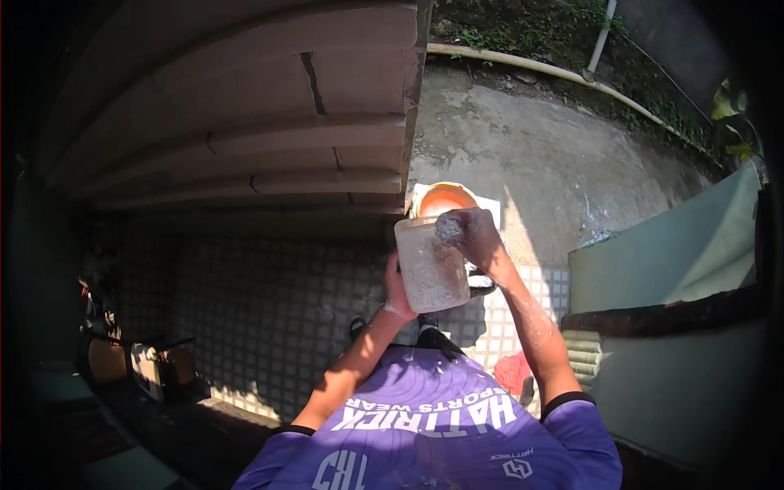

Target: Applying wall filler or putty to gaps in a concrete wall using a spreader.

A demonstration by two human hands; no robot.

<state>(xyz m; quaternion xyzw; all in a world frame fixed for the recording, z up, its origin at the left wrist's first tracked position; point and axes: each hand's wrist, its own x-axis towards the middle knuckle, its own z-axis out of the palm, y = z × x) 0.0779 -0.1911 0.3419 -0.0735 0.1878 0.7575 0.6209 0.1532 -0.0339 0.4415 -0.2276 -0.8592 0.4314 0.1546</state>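
Block wall [245, 106] fills ten to twelve o'clock, pale courses with cracked joints. Concrete yard [555, 155] runs out at one o'clock, a pale pipe [523, 67] curving along its far edge. Tiled floor [269, 310] in shadow at nine o'clock. Green sheet [670, 245] at three o'clock. Orange bucket [445, 200] just past centre, partly hidden. White plastic container [430, 265] at centre, tilted, caked with pale mortar. Left hand [398, 296] wrapped around its lower left side. Right hand [476, 237] at its upper right corner, fingers closed on a grey lump [449, 227] of mortar.
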